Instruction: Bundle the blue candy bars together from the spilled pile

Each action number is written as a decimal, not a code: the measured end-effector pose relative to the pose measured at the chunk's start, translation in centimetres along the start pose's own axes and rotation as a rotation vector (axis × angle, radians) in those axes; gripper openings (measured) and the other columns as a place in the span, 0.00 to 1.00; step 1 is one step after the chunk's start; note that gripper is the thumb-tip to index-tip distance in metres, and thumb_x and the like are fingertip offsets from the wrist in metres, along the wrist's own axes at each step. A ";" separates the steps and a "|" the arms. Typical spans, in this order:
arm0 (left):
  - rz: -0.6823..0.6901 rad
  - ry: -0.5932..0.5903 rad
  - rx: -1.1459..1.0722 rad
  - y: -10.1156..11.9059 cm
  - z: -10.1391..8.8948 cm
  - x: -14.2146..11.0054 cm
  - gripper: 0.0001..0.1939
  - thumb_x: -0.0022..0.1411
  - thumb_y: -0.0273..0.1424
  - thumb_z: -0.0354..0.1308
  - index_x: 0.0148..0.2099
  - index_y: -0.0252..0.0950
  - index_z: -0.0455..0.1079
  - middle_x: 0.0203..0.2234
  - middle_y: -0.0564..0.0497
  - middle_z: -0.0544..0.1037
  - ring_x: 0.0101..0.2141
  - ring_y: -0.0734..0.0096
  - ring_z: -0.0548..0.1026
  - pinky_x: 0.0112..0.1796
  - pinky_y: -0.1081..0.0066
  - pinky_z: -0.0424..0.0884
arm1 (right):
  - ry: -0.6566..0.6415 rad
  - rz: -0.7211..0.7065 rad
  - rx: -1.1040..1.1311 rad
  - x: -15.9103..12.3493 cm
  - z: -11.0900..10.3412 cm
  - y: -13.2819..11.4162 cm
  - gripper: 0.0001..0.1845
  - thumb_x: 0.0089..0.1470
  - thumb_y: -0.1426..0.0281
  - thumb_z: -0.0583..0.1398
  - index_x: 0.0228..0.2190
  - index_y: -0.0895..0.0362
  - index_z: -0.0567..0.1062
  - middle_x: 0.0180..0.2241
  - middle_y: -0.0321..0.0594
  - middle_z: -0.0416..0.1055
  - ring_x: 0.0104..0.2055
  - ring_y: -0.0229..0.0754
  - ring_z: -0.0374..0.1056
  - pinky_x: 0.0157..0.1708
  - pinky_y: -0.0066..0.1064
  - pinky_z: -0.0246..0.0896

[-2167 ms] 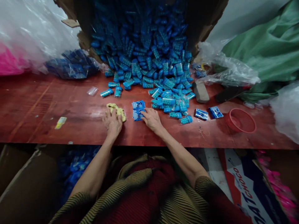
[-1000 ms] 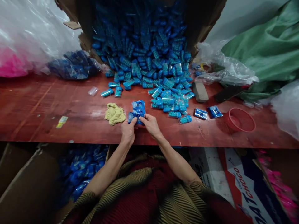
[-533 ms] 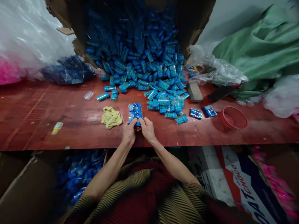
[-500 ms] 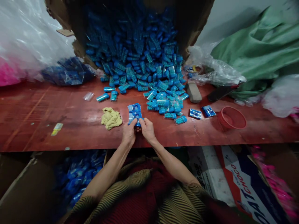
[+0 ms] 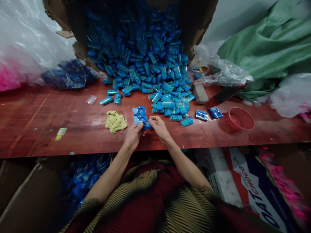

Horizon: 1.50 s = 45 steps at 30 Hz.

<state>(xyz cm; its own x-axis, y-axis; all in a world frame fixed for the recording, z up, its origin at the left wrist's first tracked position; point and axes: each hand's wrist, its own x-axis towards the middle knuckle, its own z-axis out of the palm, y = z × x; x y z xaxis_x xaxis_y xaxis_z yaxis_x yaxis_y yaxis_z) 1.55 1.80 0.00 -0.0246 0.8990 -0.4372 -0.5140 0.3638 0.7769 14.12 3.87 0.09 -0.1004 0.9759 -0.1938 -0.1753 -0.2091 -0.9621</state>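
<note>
Blue packets (image 5: 139, 117) right of yellow cloth (image 5: 116, 122): left hand (image 5: 132, 134) pinching one with fingers, right hand (image 5: 160, 128) fingers bunched, hold unclear; one-sided grip could let it slip.

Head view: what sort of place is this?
Probably a packing workshop. Many small clear containers with blue ends lie heaped from a torn brown cardboard box onto a long reddish-brown table, where the left hand holds a flat, shiny blue printed packet.

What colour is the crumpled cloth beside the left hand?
Pale yellow; the head view shows the cloth best.
</note>
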 end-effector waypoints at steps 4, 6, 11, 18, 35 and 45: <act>-0.080 -0.085 0.070 0.3 -0.1 0.0 0.19 0.38 0.39 0.70 0.26 0.30 0.70 0.14 0.50 0.72 0.15 0.77 0.67 0.16 0.77 0.59 | -0.056 0.065 0.112 0.5 -0.1 -0.5 0.23 0.36 0.64 0.66 0.35 0.57 0.65 0.22 0.26 0.66 0.22 0.30 0.62 0.25 0.24 0.56; -0.086 -0.086 0.083 0.5 0.0 0.2 0.17 0.40 0.37 0.70 0.25 0.30 0.70 0.14 0.50 0.72 0.15 0.78 0.67 0.17 0.78 0.60 | -0.015 0.041 0.087 0.6 0.0 -0.5 0.23 0.36 0.65 0.65 0.35 0.57 0.65 0.20 0.24 0.64 0.20 0.29 0.59 0.23 0.23 0.54; -0.061 0.014 0.043 0.0 0.3 0.7 0.16 0.39 0.35 0.70 0.23 0.31 0.68 0.13 0.53 0.71 0.14 0.79 0.66 0.17 0.78 0.62 | 0.102 -0.076 -0.082 0.6 0.0 0.8 0.17 0.43 0.65 0.61 0.37 0.56 0.66 0.18 0.23 0.59 0.21 0.31 0.57 0.23 0.24 0.51; -0.168 -0.047 -0.033 0.0 0.2 0.3 0.16 0.41 0.35 0.70 0.27 0.31 0.69 0.16 0.53 0.72 0.17 0.76 0.69 0.18 0.77 0.65 | 0.092 -0.188 -0.257 0.6 -0.4 1.0 0.13 0.52 0.62 0.57 0.37 0.57 0.68 0.21 0.28 0.61 0.23 0.33 0.59 0.25 0.25 0.54; -0.273 0.032 -0.185 0.0 -0.5 0.2 0.09 0.53 0.32 0.63 0.30 0.34 0.67 0.16 0.54 0.70 0.16 0.79 0.68 0.16 0.80 0.65 | -0.011 0.052 0.098 -0.6 -1.2 -1.6 0.18 0.47 0.58 0.61 0.37 0.55 0.67 0.26 0.31 0.68 0.24 0.30 0.61 0.28 0.26 0.58; -0.292 0.004 -0.188 -0.3 -0.8 -0.5 0.10 0.54 0.35 0.62 0.32 0.34 0.67 0.17 0.53 0.72 0.17 0.77 0.69 0.18 0.78 0.65 | -0.111 0.117 0.127 -1.7 -0.6 -1.9 0.19 0.40 0.73 0.61 0.38 0.55 0.67 0.27 0.29 0.68 0.29 0.32 0.65 0.32 0.26 0.61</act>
<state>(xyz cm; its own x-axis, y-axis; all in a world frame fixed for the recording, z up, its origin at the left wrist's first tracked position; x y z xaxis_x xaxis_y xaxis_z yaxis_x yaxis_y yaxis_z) 1.01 0.99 -0.41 0.1435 0.7622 -0.6312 -0.6486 0.5541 0.5217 15.20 2.67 2.15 -0.2337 0.9329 -0.2739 -0.2777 -0.3340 -0.9007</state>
